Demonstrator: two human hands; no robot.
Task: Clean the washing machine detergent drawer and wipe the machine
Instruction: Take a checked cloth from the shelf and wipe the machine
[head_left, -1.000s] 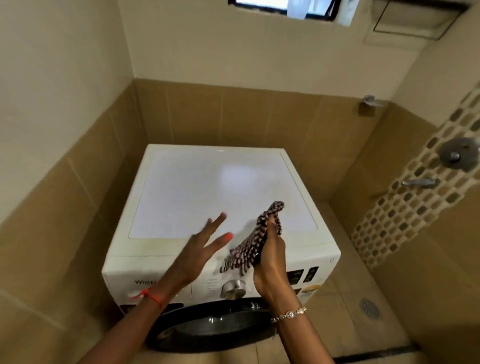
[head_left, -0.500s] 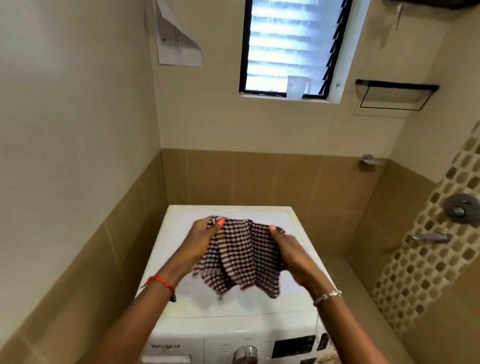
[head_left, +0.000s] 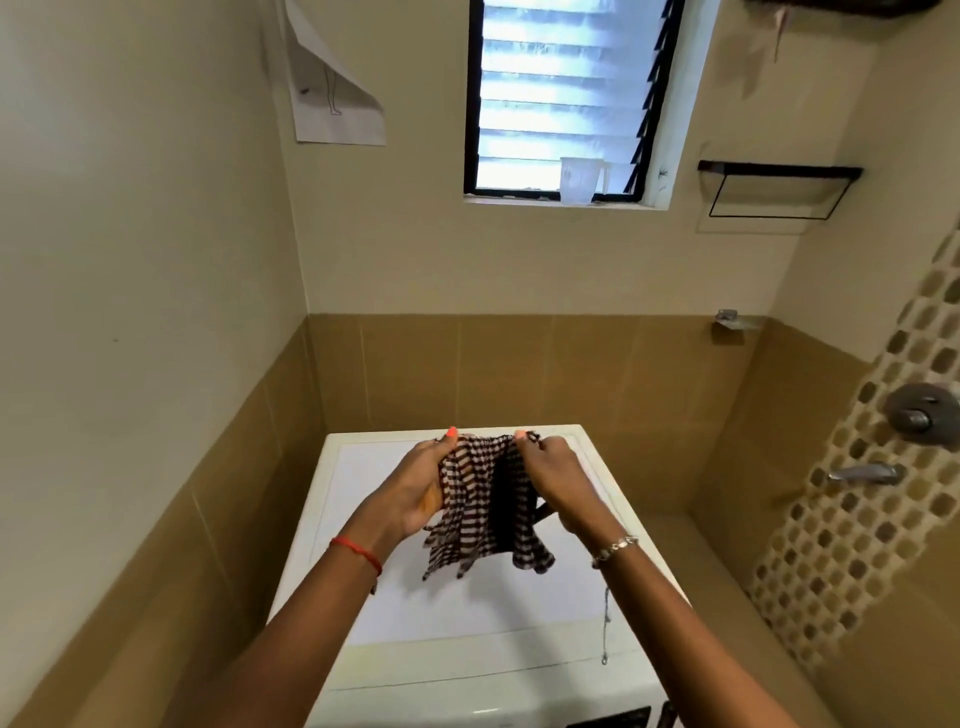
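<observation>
Cloth: a checked cloth (head_left: 475, 514), dark and light squares. It hangs in folds between the two hands.
Where it is: in the air over the far part of the machine (head_left: 519, 597) top. Its low ends hang near the white top; it is hard to tell if they touch.
Left hand (head_left: 418, 491): it pinches the top left edge of the cloth. The fingers are curled round the edge.
Right hand (head_left: 558, 475): it pinches the top right edge. The fingers are bent and closed tight on it.
How it handles: the cloth looks soft, thin and light. It bends and flops and will not break. It should bunch up in one hand with ease, and it does not look slippery.
Where to hold: by the top edge or corners to spread it out. For wiping, a bunch in the palm seems best.
Machine: white with a flat top. Only a thin strip of its front shows at the near edge.
Drawer: not in view.
Writing: none can be read. A paper (head_left: 332, 88) on the far wall shows a thin line drawing and no clear words. No brand shows on the machine here.
Other things: a window (head_left: 561, 98) with slats, a clear cup (head_left: 579, 179) on its sill, a tap (head_left: 862, 474) on the right wall.
</observation>
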